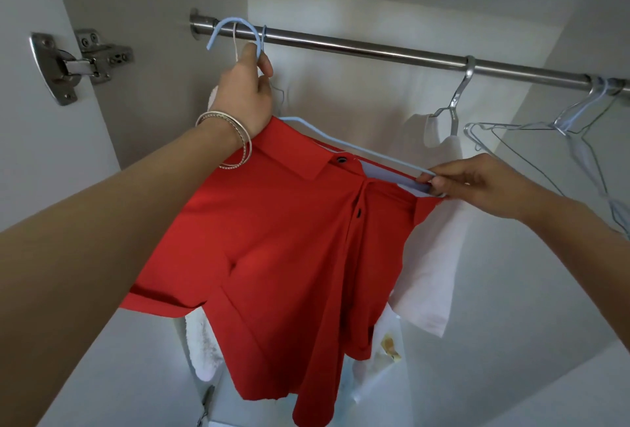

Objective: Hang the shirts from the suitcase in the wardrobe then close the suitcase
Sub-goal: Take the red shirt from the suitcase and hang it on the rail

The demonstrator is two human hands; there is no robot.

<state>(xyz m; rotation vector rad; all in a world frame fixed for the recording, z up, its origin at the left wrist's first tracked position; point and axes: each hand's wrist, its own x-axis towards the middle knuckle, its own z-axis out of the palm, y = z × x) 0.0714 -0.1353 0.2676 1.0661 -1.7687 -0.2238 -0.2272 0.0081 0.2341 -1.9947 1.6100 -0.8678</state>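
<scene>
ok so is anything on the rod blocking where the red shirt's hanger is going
Nothing visible does. The blue hanger held by the left hand already has its hook over the rod near its left end. The white shirt's hanger and the empty wire hangers hang further right, clear of the red shirt. The right hand pinches the hanger's shoulder.

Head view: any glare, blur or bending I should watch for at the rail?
Head view: soft, even light; a pale sheen streaks the rail; wide-angle lens stretches the forearms at the frame edges; red shirt and left hand are sharp; empty hangers at far right look slightly soft.
</scene>
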